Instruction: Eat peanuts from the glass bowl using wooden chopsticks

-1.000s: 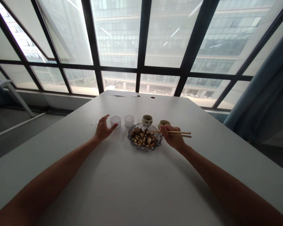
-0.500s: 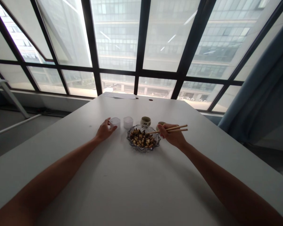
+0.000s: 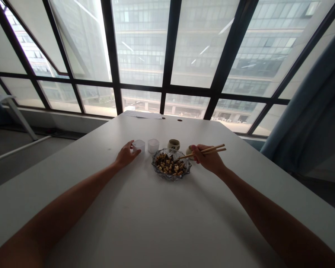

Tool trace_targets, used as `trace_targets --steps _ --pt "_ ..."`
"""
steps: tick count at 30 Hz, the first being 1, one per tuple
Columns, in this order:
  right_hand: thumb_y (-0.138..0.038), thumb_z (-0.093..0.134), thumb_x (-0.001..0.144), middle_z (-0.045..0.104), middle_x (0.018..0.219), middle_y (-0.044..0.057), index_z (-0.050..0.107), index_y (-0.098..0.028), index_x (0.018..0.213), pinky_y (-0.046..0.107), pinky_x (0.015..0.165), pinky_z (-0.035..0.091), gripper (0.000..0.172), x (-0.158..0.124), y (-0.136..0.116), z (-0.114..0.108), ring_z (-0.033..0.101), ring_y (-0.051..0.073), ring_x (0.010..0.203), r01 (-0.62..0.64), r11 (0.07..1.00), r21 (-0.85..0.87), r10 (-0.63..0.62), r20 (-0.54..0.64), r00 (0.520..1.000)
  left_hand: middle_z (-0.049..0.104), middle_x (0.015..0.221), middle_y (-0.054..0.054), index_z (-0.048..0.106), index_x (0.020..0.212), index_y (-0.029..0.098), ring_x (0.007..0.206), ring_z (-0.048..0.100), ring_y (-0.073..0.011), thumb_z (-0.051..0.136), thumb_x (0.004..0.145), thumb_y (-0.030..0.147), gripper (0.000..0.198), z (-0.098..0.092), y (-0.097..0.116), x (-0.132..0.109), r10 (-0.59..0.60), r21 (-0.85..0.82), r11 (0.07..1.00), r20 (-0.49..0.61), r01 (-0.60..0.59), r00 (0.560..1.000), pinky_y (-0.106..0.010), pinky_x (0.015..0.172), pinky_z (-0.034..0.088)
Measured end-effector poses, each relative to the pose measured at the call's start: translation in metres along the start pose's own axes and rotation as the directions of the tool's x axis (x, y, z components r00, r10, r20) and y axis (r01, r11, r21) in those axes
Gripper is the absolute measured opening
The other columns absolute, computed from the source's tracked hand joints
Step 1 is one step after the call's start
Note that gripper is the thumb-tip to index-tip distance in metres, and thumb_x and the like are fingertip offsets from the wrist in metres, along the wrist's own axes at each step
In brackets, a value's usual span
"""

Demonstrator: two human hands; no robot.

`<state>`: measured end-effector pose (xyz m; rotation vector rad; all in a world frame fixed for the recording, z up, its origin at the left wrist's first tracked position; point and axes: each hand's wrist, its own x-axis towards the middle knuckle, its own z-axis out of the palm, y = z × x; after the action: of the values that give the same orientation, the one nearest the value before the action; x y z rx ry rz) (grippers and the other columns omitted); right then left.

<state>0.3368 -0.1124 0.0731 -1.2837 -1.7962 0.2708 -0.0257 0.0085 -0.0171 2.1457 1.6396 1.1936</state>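
Note:
A scalloped glass dish (image 3: pixel 171 175) of mixed light and dark beans sits mid-table. My right hand (image 3: pixel 208 160) is closed on a pair of wooden chopsticks (image 3: pixel 205 151), tips pointing left over the dish's right side. My left hand (image 3: pixel 125 155) curls around a small translucent plastic cup (image 3: pixel 139 145) left of the dish. A second translucent cup (image 3: pixel 153 145) stands beside it. Behind the dish is a small ceramic cup (image 3: pixel 173 144); another ceramic cup (image 3: pixel 188 150) is mostly hidden behind my right hand.
The white table (image 3: pixel 162 219) runs back to a large window wall. Papers (image 3: pixel 143 114) lie at its far edge beside a small dark spot (image 3: pixel 179 120). A blue curtain (image 3: pixel 318 111) hangs at the right. Another table's leg (image 3: pixel 16 115) stands far left.
My left hand moved forward from open beside the plastic cup to closing around it. My right hand tilted the chopsticks, raising their back ends, tips staying over the dish.

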Motion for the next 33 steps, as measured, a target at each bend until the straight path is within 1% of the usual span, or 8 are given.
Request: trace_targets --steps 5,10,14,18,23,28,31,33 --pt "-0.071 0.048 0.09 0.063 0.05 0.004 0.06 -0.018 0.063 0.024 0.038 0.044 0.06 0.003 0.008 0.002 0.058 0.014 0.041 -0.007 0.999 0.033 0.008 -0.027 1.0 0.067 0.122 -0.017 0.047 0.14 0.011 0.105 0.067 -0.0281 0.066 0.081 0.05 0.074 -0.002 -0.001 0.001 0.018 0.021 1.0 0.014 -0.019 1.0 -0.042 0.094 0.053" --pt "-0.07 0.052 0.089 0.063 0.049 0.003 0.06 -0.018 0.062 0.024 0.039 0.046 0.059 0.002 0.021 0.012 0.058 0.013 0.041 -0.007 0.992 0.123 0.019 -0.101 0.995 0.067 0.121 -0.017 0.047 0.141 0.011 0.106 0.067 -0.0278 0.066 0.08 0.05 0.074 -0.001 0.0 0.001 0.02 0.004 1.0 0.02 -0.02 1.0 -0.041 0.092 0.054" --pt "-0.071 0.056 0.086 0.063 0.048 0.003 0.063 -0.017 0.065 0.023 0.036 0.045 0.058 0.001 0.031 0.023 0.056 0.013 0.038 -0.039 0.971 0.235 0.083 -0.182 0.98 0.068 0.12 -0.016 0.048 0.14 0.013 0.105 0.067 -0.0272 0.067 0.08 0.049 0.073 0.0 0.001 0.001 0.026 0.006 1.0 0.014 -0.026 1.0 -0.041 0.092 0.054" --pt "-0.071 0.058 0.084 0.063 0.048 0.003 0.063 -0.017 0.065 0.023 0.035 0.044 0.057 -0.001 0.031 0.027 0.054 0.012 0.036 -0.05 0.951 0.304 0.127 -0.237 0.963 0.068 0.121 -0.016 0.048 0.139 0.012 0.105 0.067 -0.0278 0.067 0.081 0.048 0.072 0.0 0.004 0.0 0.034 0.011 0.999 0.016 -0.034 0.999 -0.042 0.093 0.053" --pt "-0.068 0.058 0.086 0.063 0.05 0.002 0.064 -0.018 0.068 0.023 0.037 0.046 0.054 -0.01 0.034 0.037 0.057 0.013 0.039 -0.037 0.945 0.324 0.121 -0.243 0.962 0.068 0.119 -0.017 0.048 0.139 0.011 0.105 0.067 -0.0285 0.067 0.081 0.047 0.071 -0.001 0.006 -0.001 0.019 0.009 1.0 0.023 -0.02 1.0 -0.041 0.093 0.053" --pt "-0.063 0.057 0.09 0.063 0.051 0.001 0.064 -0.019 0.069 0.024 0.037 0.043 0.05 -0.024 0.044 0.05 0.053 0.013 0.039 0.001 0.961 0.275 0.087 -0.306 0.948 0.068 0.119 -0.016 0.048 0.139 0.013 0.106 0.067 -0.0284 0.067 0.082 0.049 0.07 -0.001 0.005 -0.001 0.029 0.022 0.999 0.023 -0.03 0.999 -0.041 0.093 0.053" --pt "-0.064 0.056 0.09 0.065 0.053 0.002 0.065 -0.018 0.071 0.026 0.039 0.045 0.051 -0.032 0.042 0.052 0.056 0.013 0.04 -0.014 0.957 0.288 0.117 -0.344 0.932 0.067 0.12 -0.017 0.048 0.14 0.013 0.109 0.066 -0.0289 0.065 0.083 0.049 0.069 0.0 0.003 -0.003 0.053 0.052 0.997 0.014 -0.054 0.998 -0.041 0.094 0.053" --pt "-0.067 0.057 0.088 0.066 0.054 0.003 0.065 -0.018 0.072 0.026 0.04 0.047 0.052 -0.037 0.038 0.053 0.058 0.014 0.041 -0.042 0.943 0.329 0.168 -0.366 0.915 0.067 0.119 -0.018 0.048 0.14 0.013 0.109 0.066 -0.0297 0.064 0.084 0.05 0.069 0.001 0.002 -0.003 0.062 0.074 0.995 0.011 -0.063 0.998 -0.043 0.095 0.052"
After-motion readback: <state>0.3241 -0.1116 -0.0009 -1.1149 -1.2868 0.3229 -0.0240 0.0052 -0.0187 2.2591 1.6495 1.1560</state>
